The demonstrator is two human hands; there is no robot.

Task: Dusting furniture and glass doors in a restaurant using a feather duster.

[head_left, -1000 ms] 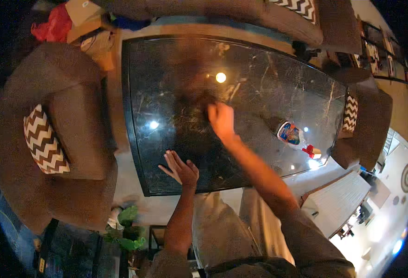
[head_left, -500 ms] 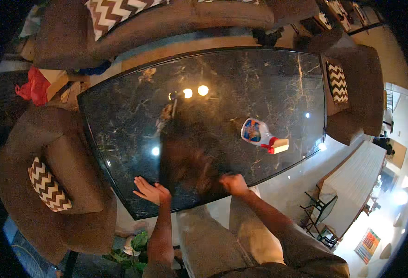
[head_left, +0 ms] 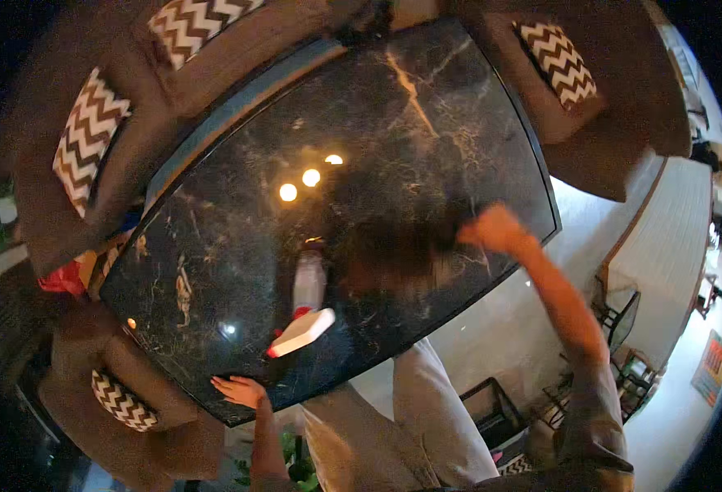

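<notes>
My left hand (head_left: 240, 391) lies flat on the dark marbled tabletop (head_left: 238, 180), close to its near left corner, with fingers stretched out. Over the right part of the table, my right hand (head_left: 500, 230) is closed and a little smeared by motion. Next to its fingers spreads a dark brown blurred patch (head_left: 394, 254); whether this is a cloth or a reflection I cannot make out. Between my hands stands a spray bottle (head_left: 308, 283) with a clear body and a white and red trigger head. Neither hand touches the bottle.
Brown sofas with zigzag cushions (head_left: 92, 143) line the far and left sides, and a brown armchair (head_left: 623, 107) stands at the right. A white counter (head_left: 660, 221) and a dark chair (head_left: 619, 316) are farther right. Lamps reflect in the tabletop.
My view has turned and shifted right, so the bottle appears farther left and nearer. My right hand has swung out to the right and away from me. The left hand stays by the table's edge.
</notes>
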